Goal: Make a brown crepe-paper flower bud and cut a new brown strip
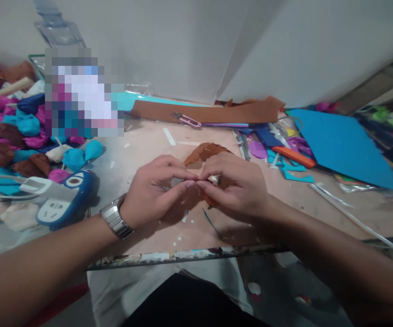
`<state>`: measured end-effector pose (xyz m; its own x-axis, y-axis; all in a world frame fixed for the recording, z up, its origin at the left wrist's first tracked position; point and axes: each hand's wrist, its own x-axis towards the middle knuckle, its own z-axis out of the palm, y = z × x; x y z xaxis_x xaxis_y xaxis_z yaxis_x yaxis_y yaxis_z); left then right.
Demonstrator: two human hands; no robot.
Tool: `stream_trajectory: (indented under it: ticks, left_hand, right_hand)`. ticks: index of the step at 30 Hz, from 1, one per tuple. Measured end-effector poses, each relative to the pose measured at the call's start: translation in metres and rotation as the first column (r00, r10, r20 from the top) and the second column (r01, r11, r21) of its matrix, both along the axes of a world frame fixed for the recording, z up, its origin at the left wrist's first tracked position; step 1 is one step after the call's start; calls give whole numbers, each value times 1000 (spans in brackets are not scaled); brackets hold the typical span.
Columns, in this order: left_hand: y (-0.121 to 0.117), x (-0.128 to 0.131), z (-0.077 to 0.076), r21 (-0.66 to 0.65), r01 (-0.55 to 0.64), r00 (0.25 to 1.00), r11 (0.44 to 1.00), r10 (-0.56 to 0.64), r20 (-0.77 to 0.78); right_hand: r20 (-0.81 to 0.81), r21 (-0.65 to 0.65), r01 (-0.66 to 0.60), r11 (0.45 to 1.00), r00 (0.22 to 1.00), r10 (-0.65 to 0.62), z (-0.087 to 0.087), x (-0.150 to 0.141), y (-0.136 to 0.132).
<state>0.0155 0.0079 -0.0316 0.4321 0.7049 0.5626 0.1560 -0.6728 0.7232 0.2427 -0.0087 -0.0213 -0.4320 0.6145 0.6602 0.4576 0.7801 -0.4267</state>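
My left hand, with a metal-band watch on its wrist, is closed, thumb and forefinger pinched together. Its fingertips meet those of my right hand, which is pinched in the same way. Whatever lies between the fingertips is too small to make out. Behind and below the right hand curves a brown crinkled paper strip with a ragged edge, partly hidden by the fingers. I cannot tell if the strip is gripped. A bit of something white shows by the right fingers.
Colourful wrapped bundles and a blue-white power socket crowd the left. At the back lie brown paper and a pink cutter. An orange cutter, a blue sheet and white sticks are on the right.
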Motion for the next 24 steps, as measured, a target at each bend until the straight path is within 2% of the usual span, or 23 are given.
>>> stream_trajectory:
  ticks: [8, 12, 17, 24]
  left_hand:
    - [1, 1, -1, 5, 27, 999, 1000, -27, -28]
    - [0, 2, 0, -36, 70, 996, 997, -72, -60]
    - [-1, 2, 3, -133, 85, 994, 987, -94, -59]
    - [1, 2, 1, -151, 80, 996, 985, -84, -24]
  right_hand:
    - [-10, -29, 37, 999, 999, -37, -3, 2, 2]
    - [-6, -33, -11, 999, 1000, 10, -4, 2, 3]
    - [3, -28, -6, 1000, 1000, 6, -3, 2, 2]
    - [-19, -17, -11, 1000, 1000, 11, -3, 2, 1]
